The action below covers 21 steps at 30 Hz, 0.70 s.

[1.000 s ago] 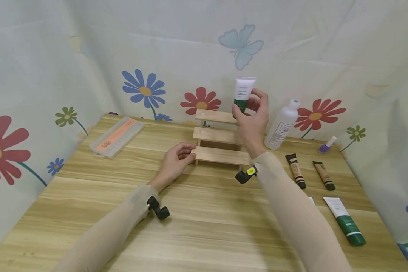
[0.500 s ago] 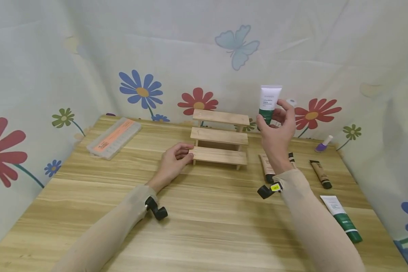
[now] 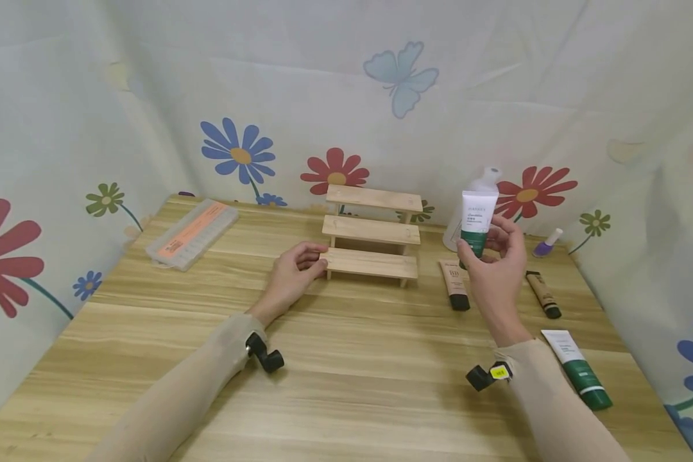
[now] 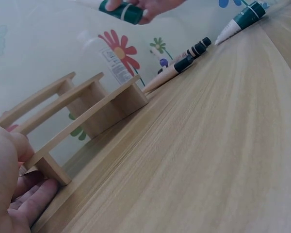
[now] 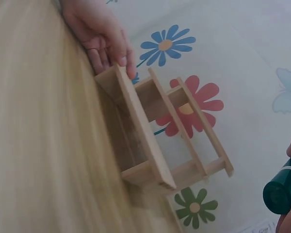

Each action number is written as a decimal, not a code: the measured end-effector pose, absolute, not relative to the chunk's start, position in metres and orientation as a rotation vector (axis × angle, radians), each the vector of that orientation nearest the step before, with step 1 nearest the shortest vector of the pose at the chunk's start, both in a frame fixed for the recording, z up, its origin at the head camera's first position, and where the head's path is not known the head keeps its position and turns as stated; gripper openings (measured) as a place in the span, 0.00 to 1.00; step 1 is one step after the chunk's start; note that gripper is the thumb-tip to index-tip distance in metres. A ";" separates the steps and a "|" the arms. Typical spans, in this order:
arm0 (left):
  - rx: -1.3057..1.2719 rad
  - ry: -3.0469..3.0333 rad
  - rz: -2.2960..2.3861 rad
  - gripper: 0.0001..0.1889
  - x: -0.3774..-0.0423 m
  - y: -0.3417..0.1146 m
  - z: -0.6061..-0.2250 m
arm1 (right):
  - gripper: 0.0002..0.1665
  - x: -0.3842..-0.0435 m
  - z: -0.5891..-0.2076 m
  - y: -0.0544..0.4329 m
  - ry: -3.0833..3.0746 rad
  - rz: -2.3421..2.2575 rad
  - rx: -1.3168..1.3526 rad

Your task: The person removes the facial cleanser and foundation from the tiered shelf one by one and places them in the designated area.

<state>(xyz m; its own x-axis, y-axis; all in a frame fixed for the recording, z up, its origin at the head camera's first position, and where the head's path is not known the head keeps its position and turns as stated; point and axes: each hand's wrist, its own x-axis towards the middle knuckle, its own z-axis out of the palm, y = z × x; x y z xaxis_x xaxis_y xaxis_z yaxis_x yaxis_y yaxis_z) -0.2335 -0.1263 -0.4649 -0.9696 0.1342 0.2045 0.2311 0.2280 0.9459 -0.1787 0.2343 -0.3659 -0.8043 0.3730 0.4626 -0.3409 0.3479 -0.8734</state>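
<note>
In the head view my right hand [image 3: 499, 269] holds a white and green squeeze tube [image 3: 477, 215] upright above the table, thumb on one side and fingers on the other. Its green cap [image 5: 281, 191] shows at the edge of the right wrist view. My left hand [image 3: 293, 276] grips the left end of the lowest step of a three-tier wooden display stand [image 3: 372, 264]. Seen from the left wrist, the thumb lies at the step's top and the curled fingers [image 4: 36, 201] sit below it against the leg. The stand's steps are bare.
Behind the held tube stands a white bottle [image 3: 453, 232], partly hidden. To the right lie a BB cream tube [image 3: 453, 285], a small tan tube [image 3: 543, 294], a larger white-green tube [image 3: 577, 369] and purple nail polish [image 3: 545, 245]. A clear plastic case [image 3: 193, 234] lies at the back left.
My right hand has carried the white and green tube from above the stand to the right and lower, in front of the bottle. My left hand has stayed on the stand.
</note>
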 end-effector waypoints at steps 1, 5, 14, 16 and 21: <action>-0.357 -2.397 -1.871 0.15 -0.233 -0.126 -0.465 | 0.38 -0.174 -0.368 0.236 -2.005 1.500 -0.037; -0.360 -2.388 -1.870 0.15 -0.234 -0.126 -0.465 | 0.38 -0.154 -0.379 0.245 -2.021 1.493 -0.069; -0.349 -2.391 -1.885 0.15 -0.232 -0.127 -0.466 | 0.38 -0.110 -0.399 0.256 -2.143 1.444 -0.184; -0.350 -2.390 -1.891 0.15 -0.232 -0.127 -0.466 | 0.39 -0.101 -0.402 0.257 -2.172 1.440 -0.201; -0.351 -2.387 -1.880 0.15 -0.233 -0.126 -0.465 | 0.40 -0.084 -0.408 0.259 -2.241 1.425 -0.240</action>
